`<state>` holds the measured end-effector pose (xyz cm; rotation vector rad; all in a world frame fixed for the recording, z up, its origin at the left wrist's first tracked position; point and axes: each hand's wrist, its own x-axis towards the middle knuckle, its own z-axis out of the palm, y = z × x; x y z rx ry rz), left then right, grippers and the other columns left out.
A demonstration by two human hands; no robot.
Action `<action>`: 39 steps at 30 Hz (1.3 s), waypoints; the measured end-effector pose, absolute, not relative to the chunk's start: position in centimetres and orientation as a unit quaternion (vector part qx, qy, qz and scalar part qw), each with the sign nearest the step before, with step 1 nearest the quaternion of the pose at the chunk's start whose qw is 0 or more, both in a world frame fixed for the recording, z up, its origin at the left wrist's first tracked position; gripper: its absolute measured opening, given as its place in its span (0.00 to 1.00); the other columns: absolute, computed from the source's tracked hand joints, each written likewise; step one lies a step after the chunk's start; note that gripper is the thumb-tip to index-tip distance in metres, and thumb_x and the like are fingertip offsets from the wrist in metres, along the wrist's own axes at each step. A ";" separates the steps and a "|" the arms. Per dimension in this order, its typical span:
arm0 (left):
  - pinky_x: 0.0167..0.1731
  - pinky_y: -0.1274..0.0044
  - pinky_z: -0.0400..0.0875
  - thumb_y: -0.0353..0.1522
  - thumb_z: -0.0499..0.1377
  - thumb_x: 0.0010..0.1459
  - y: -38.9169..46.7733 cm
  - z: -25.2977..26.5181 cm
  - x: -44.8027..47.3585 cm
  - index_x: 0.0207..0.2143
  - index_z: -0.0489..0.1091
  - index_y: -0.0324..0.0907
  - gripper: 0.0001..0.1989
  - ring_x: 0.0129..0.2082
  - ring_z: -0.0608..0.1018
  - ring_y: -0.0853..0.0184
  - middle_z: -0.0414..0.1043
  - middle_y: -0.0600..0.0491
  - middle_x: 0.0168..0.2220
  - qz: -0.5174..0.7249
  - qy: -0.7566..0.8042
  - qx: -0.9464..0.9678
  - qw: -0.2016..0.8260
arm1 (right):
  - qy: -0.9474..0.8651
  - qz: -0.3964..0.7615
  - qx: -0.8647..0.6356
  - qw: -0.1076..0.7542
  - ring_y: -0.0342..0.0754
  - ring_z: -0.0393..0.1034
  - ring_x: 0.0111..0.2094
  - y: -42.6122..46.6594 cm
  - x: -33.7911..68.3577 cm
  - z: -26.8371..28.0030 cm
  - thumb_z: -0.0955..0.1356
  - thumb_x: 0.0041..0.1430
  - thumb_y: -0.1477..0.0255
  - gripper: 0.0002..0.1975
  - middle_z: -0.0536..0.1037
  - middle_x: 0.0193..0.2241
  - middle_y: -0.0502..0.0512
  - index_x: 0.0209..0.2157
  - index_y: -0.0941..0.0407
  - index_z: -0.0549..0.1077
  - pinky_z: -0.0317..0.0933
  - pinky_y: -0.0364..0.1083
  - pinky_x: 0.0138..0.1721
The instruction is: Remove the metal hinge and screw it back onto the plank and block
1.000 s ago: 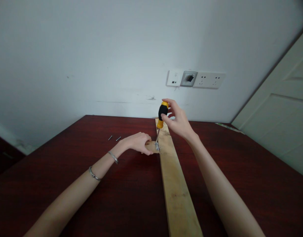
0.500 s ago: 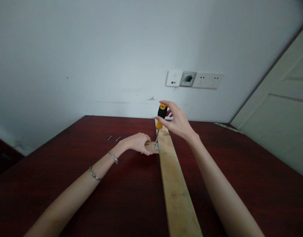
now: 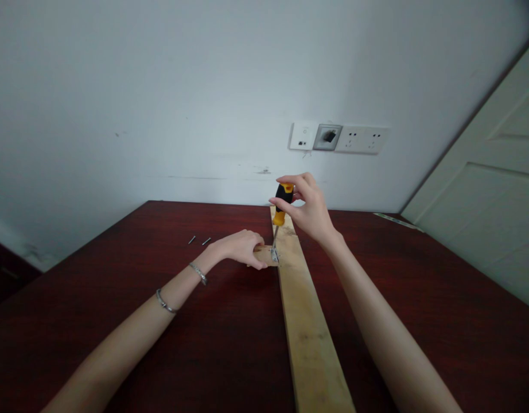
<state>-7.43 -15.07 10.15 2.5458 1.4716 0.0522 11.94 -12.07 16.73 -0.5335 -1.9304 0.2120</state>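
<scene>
In my right hand (image 3: 308,205) is a yellow and black screwdriver (image 3: 284,198), gripped by its handle between thumb and fingers. It stands nearly upright, its shaft pointing down at a small metal bracket (image 3: 274,254); the exact contact of the tip is too small to make out. The bracket lies where a short wooden piece (image 3: 265,256) meets the left edge of a long wooden board (image 3: 310,327). My left hand (image 3: 242,248) is closed around the short piece, thumb on the near side, hiding its left end.
Two screws (image 3: 206,241) lie on the dark red table (image 3: 195,338), left of my left hand. Behind the table rises a white wall (image 3: 195,103) with sockets (image 3: 362,139). A pale door (image 3: 501,172) stands at the right, and a thin strip (image 3: 400,222) lies near the table's back right edge.
The fingers of my right hand have shifted around the screwdriver handle, and its wrist has moved slightly left. My left hand keeps its hold on the short wooden piece.
</scene>
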 end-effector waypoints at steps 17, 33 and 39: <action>0.25 0.79 0.58 0.47 0.63 0.45 -15.0 9.8 -7.5 0.35 0.73 0.39 0.22 0.27 0.72 0.69 0.75 0.52 0.30 0.027 0.508 0.854 0.113 | -0.821 0.073 -0.250 0.509 0.46 0.66 0.31 -11.6 12.0 16.5 0.69 0.55 0.68 0.26 0.72 0.41 0.55 0.56 0.50 0.65 0.69 0.50 0.35; 0.27 0.78 0.59 0.47 0.62 0.45 -15.3 10.1 -7.3 0.36 0.73 0.38 0.23 0.28 0.73 0.68 0.75 0.51 0.32 0.024 0.504 0.856 0.116 | -0.810 0.166 -0.229 0.513 0.48 0.69 0.40 -11.7 12.3 16.6 0.66 0.53 0.75 0.25 0.71 0.50 0.56 0.54 0.49 0.66 0.72 0.51 0.39; 0.26 0.78 0.58 0.47 0.62 0.45 -15.2 10.1 -7.4 0.35 0.73 0.38 0.22 0.27 0.72 0.68 0.74 0.51 0.31 0.021 0.501 0.858 0.110 | -0.824 0.140 -0.255 0.487 0.48 0.68 0.39 -12.1 12.3 16.7 0.71 0.53 0.68 0.24 0.69 0.46 0.56 0.53 0.47 0.70 0.73 0.51 0.38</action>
